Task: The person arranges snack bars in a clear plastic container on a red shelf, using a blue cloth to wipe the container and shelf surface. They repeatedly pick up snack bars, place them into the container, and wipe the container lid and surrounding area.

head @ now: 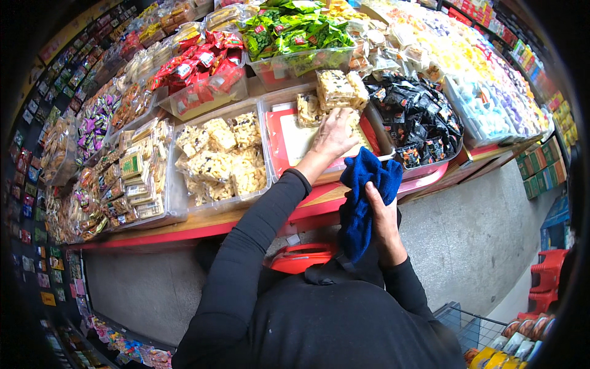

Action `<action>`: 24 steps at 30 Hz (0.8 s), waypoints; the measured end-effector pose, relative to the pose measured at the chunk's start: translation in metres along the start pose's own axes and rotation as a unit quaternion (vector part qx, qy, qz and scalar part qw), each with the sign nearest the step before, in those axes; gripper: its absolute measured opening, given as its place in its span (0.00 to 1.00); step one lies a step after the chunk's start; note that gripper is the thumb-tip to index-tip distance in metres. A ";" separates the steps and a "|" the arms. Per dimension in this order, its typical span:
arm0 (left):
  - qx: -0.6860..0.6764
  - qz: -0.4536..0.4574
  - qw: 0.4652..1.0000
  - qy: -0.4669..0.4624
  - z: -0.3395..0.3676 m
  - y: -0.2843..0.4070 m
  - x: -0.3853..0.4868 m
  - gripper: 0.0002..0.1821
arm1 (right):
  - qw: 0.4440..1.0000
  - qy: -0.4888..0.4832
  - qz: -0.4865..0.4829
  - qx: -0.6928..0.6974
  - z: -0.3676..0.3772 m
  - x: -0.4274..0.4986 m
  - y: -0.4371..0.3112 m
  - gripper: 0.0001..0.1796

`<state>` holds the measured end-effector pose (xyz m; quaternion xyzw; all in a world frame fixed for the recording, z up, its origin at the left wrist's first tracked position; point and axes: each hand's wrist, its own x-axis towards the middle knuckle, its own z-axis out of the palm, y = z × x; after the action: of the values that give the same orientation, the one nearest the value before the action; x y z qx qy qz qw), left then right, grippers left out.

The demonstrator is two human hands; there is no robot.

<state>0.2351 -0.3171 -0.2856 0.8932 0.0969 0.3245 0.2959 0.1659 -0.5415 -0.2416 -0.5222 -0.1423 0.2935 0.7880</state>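
My left hand (333,135) reaches into a clear plastic bin (266,138) on the display table. Its fingers are curled around a wrapped puffed-snack block at the front of a small stack of such blocks (339,88); the hand partly hides that block. Under the stack lies a red and cream sheet (295,140) lining the bin's floor. My right hand (385,221) grips a crumpled dark blue cloth (364,198) in front of the table edge. The cloth's upper end reaches the front rim of the bin.
Left of the bin stands another bin of wrapped puffed blocks (216,157). Black snack packets (415,115) fill a bin on the right. Behind are red packets (198,64) and green packets (299,32). A red plastic stool (302,258) is below the table edge.
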 end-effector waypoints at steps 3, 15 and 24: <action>0.011 -0.024 1.000 0.003 -0.005 -0.006 0.002 0.32 | 0.999 0.010 -0.022 0.022 0.006 0.005 -0.006 0.20; -0.709 -0.324 0.623 0.069 -0.057 0.049 -0.092 0.21 | 0.826 0.008 -0.415 -0.383 0.067 0.045 0.017 0.20; -0.735 -0.277 0.619 0.033 -0.133 0.073 -0.140 0.29 | 0.999 0.022 -0.021 -0.045 0.044 0.106 -0.022 0.22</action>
<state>0.0412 -0.3649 -0.2339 0.2977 0.0787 0.2190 0.9259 0.2329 -0.4508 -0.2126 -0.5603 -0.1486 0.2583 0.7728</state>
